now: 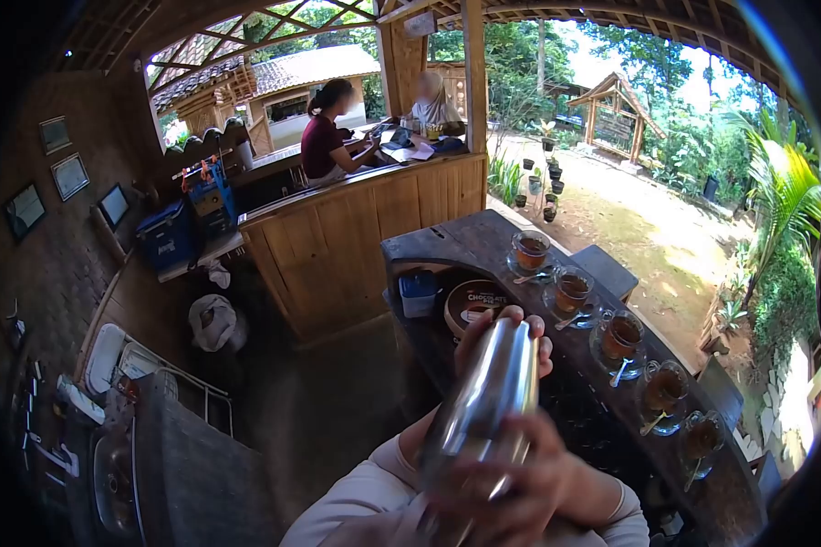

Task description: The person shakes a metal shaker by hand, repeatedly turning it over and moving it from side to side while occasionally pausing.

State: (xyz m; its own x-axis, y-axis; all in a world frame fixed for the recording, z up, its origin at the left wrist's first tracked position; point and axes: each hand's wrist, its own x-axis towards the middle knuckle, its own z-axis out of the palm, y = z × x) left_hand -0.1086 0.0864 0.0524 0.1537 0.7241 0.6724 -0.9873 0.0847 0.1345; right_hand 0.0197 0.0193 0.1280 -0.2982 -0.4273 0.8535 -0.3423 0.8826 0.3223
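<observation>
A shiny metal shaker (491,374) is held tilted in front of me, its near end smeared by motion. My left hand (511,333) wraps around the far end, fingertips showing over the top. Lower down, my right hand (538,469) grips the near end and is blurred. Just beyond the shaker, a round chocolate pie tin (465,301) sits on a shelf under the counter top, beside a blue lidded container (419,294). Whatever the shaker contains is hidden.
Along the dark wooden counter (447,239) stand several glass cups of brown drink, such as this nearest glass cup (702,436), on saucers with spoons. Two people sit at a wooden booth (365,232) behind. A sink (114,474) is at lower left, a blue cooler (164,239) farther back.
</observation>
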